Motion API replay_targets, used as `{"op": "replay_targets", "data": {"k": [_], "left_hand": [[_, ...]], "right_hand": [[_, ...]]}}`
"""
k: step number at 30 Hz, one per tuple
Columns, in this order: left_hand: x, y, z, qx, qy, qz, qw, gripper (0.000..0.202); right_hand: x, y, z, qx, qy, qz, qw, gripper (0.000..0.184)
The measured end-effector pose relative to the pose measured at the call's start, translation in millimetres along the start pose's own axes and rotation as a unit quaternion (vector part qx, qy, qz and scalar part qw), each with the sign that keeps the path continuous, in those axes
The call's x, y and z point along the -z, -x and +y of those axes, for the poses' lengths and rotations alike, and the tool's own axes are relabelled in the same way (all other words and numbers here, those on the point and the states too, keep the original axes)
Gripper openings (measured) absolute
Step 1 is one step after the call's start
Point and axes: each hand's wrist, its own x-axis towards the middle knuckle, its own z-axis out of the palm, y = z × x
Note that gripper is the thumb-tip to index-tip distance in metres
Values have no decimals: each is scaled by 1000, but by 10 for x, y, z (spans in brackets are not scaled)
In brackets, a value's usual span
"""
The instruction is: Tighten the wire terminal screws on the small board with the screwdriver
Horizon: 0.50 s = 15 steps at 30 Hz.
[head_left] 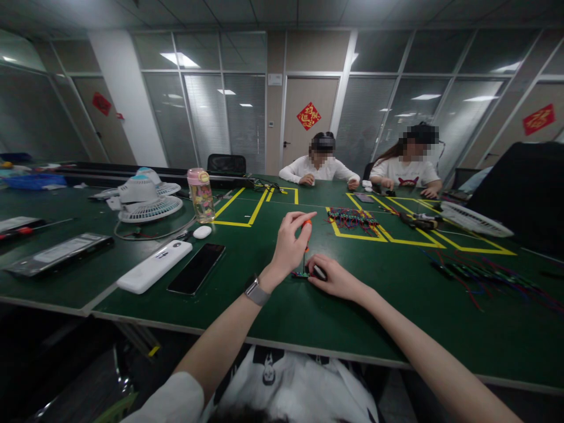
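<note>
— Where's the circuit board (301,274) sitting?
— At twelve o'clock, flat on the table (273,311). My right hand (335,279) is clamping its edge from three o'clock.
— Handling?
— It's looking light, stiff and fragile, so I'm keeping to the edges. My left hand (288,247) is pinching the screwdriver (305,235) upright above it. A phone (196,268) is lying at nine o'clock.

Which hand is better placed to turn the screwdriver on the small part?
Left. The left hand grips the screwdriver upright over the part; the right hand holds the part on the table, so it looks occupied.
</note>
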Motion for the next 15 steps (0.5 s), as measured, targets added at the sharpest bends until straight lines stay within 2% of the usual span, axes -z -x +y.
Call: {"op": "replay_targets", "data": {"k": [2, 4, 7, 11, 13, 15], "left_hand": [[-3, -3, -5, -3, 27, -17, 999, 31], [-7, -1, -16, -12, 13, -15, 1000, 28], [2, 8, -39, -52, -115, 21, 992, 18], [54, 8, -55, -181, -308, 20, 934, 26], [80, -2, -58, -233, -328, 5, 916, 29], [94, -11, -63, -264, -321, -1, 909, 32]], "right_hand": [[0, 1, 1, 1, -1, 0, 1000, 12], [-4, 1, 6, 2, -3, -1, 1000, 11], [-13, 1, 17, 3, -4, -1, 1000, 12], [-24, 0, 30, 3, -3, 2, 1000, 13], [-29, 1, 35, 5, -4, 3, 1000, 13], [-32, 3, 39, 8, -5, 4, 1000, 13]]}}
